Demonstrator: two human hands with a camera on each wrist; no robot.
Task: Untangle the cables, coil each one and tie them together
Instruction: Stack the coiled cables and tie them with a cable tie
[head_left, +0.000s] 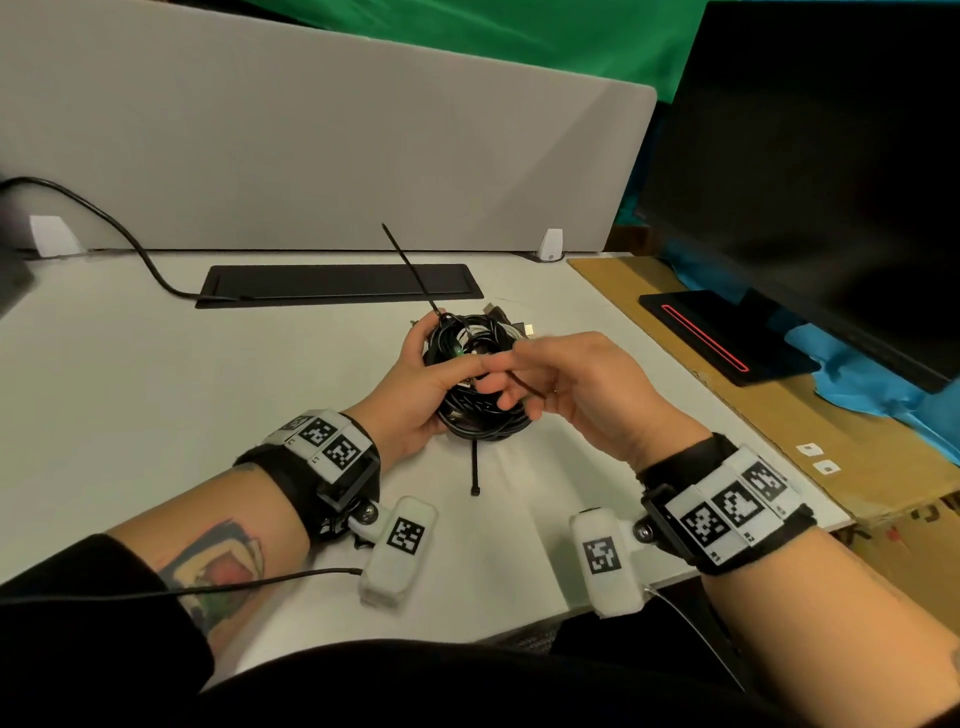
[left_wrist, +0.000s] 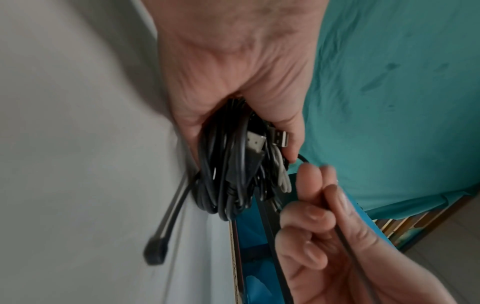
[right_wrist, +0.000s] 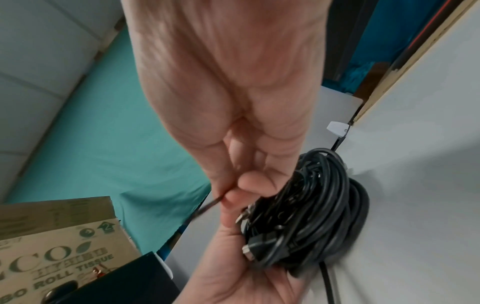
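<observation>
A bundle of coiled black cables (head_left: 475, 410) sits upright on the white desk (head_left: 156, 405), and my left hand (head_left: 415, 384) grips it with the thumb across its front. Right beside it, my right hand (head_left: 571, 384) pinches a thin black zip tie (head_left: 527, 388) between thumb and fingers. A second tie strip (head_left: 410, 270) sticks up from the top of the bundle. A tie head (head_left: 474, 488) pokes out below it. The left wrist view shows USB plugs in the bundle (left_wrist: 233, 164) and the tie (left_wrist: 345, 236) across my right fingers (left_wrist: 311, 216). In the right wrist view, the tie (right_wrist: 205, 207) leaves the pinch beside the bundle (right_wrist: 311, 205).
A grey partition (head_left: 311, 130) closes the desk's far side, with a black cable slot (head_left: 337, 283) before it and a black lead (head_left: 130, 239) running into it. At the right stand a dark monitor (head_left: 831, 156), its base (head_left: 727, 332), flat cardboard (head_left: 779, 415) and blue cloth (head_left: 857, 374).
</observation>
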